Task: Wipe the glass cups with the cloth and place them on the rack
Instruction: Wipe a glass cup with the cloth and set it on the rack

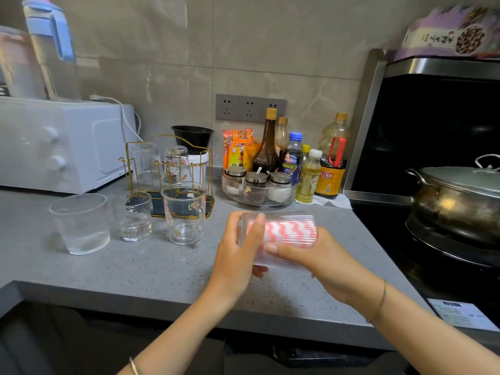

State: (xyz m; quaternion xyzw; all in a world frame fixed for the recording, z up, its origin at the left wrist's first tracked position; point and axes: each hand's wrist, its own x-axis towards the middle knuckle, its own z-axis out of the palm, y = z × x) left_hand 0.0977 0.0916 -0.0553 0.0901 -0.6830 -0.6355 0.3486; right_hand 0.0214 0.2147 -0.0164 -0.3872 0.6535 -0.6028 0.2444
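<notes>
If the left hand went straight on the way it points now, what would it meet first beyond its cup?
The left hand, gripping the ribbed glass cup, points forward and slightly right. Past the cup, the clear tray of spice jars likely comes first, though depth is hard to judge.

The near table (pixel 130 277) lies bare from its front edge up to a row of three vessels: a wide tumbler (pixel 81 224), a small patterned glass (pixel 134 216) and a handled glass mug (pixel 185 212), with narrow gaps between them. They stand just before the gold wire rack (pixel 157 205) and block its front. From above it is open, though two upturned glasses (pixel 144 161) fill its back. A white oven (pixel 62 147) walls the left, a condiment tray (pixel 259 197) with bottles (pixel 266 147) the right rear, and a lidded pot (pixel 460 201) the far right.
</notes>
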